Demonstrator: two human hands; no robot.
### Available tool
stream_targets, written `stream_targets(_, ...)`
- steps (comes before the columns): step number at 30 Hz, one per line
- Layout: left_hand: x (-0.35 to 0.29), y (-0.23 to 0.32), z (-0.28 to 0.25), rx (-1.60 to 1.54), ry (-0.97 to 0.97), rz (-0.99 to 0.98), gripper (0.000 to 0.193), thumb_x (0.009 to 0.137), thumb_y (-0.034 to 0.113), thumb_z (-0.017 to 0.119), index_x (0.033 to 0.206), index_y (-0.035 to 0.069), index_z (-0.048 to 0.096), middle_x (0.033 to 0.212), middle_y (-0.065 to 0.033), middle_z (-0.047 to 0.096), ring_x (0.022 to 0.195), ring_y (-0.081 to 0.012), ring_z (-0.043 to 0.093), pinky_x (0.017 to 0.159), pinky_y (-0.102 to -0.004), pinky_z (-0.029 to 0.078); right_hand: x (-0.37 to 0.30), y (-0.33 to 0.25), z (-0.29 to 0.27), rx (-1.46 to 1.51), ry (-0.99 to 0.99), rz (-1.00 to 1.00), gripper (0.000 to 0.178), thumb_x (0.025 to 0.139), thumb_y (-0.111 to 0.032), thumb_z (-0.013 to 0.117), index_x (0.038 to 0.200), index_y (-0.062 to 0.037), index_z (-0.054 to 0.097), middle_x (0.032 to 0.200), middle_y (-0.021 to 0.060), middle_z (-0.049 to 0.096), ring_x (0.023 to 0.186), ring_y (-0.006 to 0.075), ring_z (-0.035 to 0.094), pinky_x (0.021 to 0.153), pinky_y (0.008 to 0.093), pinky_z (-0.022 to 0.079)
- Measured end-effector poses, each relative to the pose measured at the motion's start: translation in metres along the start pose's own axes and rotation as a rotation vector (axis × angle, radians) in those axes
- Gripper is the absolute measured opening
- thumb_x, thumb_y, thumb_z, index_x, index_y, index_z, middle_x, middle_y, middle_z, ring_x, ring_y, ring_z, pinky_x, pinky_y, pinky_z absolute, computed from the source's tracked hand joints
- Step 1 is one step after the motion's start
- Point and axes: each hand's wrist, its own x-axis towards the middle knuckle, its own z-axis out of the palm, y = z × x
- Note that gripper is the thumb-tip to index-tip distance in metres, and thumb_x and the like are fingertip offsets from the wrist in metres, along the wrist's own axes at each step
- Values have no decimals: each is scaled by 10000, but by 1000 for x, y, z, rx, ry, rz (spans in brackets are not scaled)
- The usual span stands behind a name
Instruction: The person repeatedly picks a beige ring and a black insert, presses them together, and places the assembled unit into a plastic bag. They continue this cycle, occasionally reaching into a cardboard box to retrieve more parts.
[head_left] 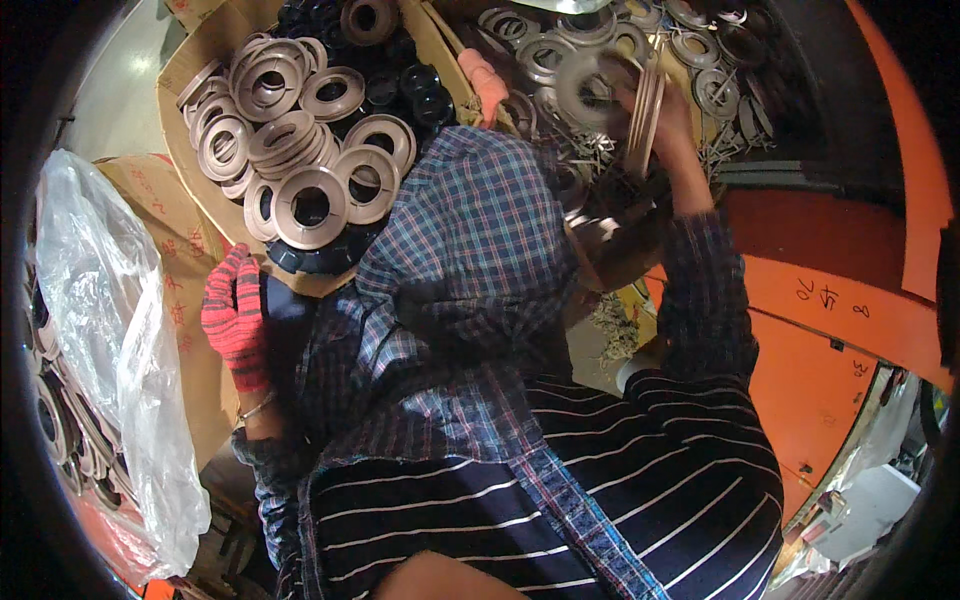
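My left hand (232,318) wears a red and black striped knitted glove. Its fingers are stretched out against the near left corner of an open cardboard box (180,150). Many flat brown plastic rings (310,207) lie heaped in that box, over black round parts (425,97). At the upper right, my bare right hand (672,122) is closed on a stack of thin brown rings (645,112), held upright and seen edge-on. Its fingertips are partly hidden behind the stack and smeared by motion. A wide brown ring (585,90) is just left of the stack; I cannot tell whether it is held.
Grey-brown rings (545,57) and thin scraps (725,150) lie in a pile around my right hand. A salmon-pink piece (484,82) hangs at the box's right edge. Clear plastic sheeting (110,300) covers rings at the left. Orange panels (810,370) stand at the right.
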Motion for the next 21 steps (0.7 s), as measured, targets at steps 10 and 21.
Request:
stream_targets(10,-3,5,1,-87,25,-70,218,917,96,673,1115,9,698,1085,-93,713,979,-181,656,899,-304,505,-59,20,20,-860,-702,-167,937,687,-278,858,1457,-31,384,1416,200,509,1302,379,501,1096,461,387)
stream_targets(21,-2,6,3,-91,26,-70,219,922,101,677,1118,7,696,1073,-87,716,971,-175,658,890,-296,506,-93,131,81,-1174,-924,-728,639,824,-51,591,1439,-18,420,1287,191,531,1121,348,536,964,411,451)
